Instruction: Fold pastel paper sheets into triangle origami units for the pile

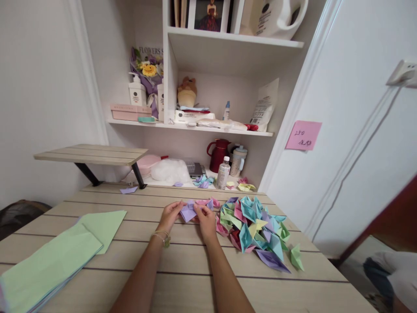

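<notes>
A folded piece of purple paper (188, 211) is held between my two hands above the middle of the table. My left hand (170, 215) pinches its left edge, and a bracelet circles that wrist. On the paper's right side, my right hand (205, 219) grips it with thumb and fingers. Just behind the right hand lie a few pink and purple folded pieces (213, 202). Close by on the right sits a loose pile of folded paper boats (250, 224) in blue, green, pink, purple and yellow.
Green paper sheets (52, 265) are stacked at the left of the slatted table (130, 256). A small raised shelf (94, 154) stands at the back left. Behind the table are a bottle (223, 174), a red jug (219, 156) and more folded paper (203, 181).
</notes>
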### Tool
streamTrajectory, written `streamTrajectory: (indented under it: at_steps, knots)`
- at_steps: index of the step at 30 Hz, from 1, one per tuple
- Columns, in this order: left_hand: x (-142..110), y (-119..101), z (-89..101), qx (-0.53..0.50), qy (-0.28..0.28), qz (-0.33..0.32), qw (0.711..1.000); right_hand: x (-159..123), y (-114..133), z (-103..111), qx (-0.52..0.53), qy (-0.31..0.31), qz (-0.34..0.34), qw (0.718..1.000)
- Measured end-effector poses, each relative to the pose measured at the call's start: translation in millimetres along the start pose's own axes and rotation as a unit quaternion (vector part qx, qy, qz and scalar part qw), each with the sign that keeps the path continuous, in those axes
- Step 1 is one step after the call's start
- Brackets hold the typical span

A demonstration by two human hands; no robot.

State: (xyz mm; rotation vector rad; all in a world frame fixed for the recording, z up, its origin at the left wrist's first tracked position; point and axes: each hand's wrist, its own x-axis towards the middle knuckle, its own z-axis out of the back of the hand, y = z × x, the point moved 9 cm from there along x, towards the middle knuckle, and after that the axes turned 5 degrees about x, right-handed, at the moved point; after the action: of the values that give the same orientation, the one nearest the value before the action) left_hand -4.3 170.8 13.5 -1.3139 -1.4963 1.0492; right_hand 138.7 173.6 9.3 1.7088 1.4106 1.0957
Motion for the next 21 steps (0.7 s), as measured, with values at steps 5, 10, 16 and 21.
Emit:
streamTrajectory:
  at_steps: [5, 10, 16, 21]
  knots:
    - [-0.5, 3.6, -3.8, 0.004, 0.020, 0.021, 1.000, -0.2, 3.6, 3.7, 0.039, -0.022, 0.005, 0.999]
    - [3.2, 7.3, 4.6, 0.025, -0.014, 0.023, 0.999, 0.2, 2.9, 3.6, 0.016, -0.017, 0.010, 1.000]
    - [9.7, 3.4, 20.8, 0.071, -0.061, -0.022, 0.995, -0.8, 2.0, 0.9, -0.019, 0.005, 0.002, 1.000]
    - [7.1, -1.2, 15.2, 0.088, -0.043, -0.031, 0.995, -0.3, 6.7, 7.0, -0.058, -0.020, 0.031, 0.998]
